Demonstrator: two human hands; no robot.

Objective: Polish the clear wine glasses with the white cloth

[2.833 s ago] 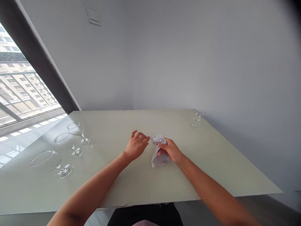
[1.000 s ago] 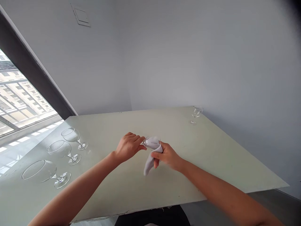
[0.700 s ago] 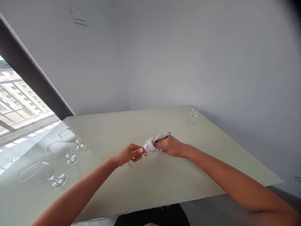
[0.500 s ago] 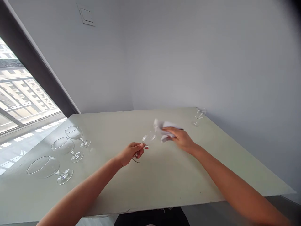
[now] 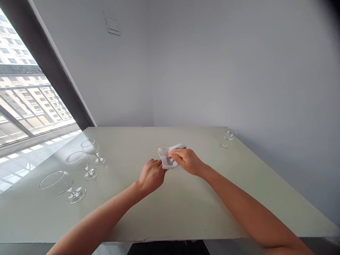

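Note:
Over the middle of the table, my right hand (image 5: pixel 187 161) grips a white cloth (image 5: pixel 166 159), its fingers pressing into the folds. Just left of it, my left hand (image 5: pixel 152 175) is closed with its back turned to me, fingers touching the cloth's lower edge. The small stemmed glass seen in that hand a moment ago is now hidden behind the hand and cloth. Three stemmed glasses stand in a row on the left: a near one (image 5: pixel 57 182), a middle one (image 5: pixel 78 161) and a far one (image 5: pixel 90 147).
Another stemmed glass (image 5: pixel 230 134) stands at the table's far right, close to the wall. The pale table (image 5: pixel 212 212) ends at a chipped front edge just before me. A window (image 5: pixel 32 99) is at the left, and a switch plate (image 5: pixel 113 25) sits on the wall.
My right hand has brought the cloth left and onto the glass. My left hand has turned over, back facing me. The view has shifted slightly.

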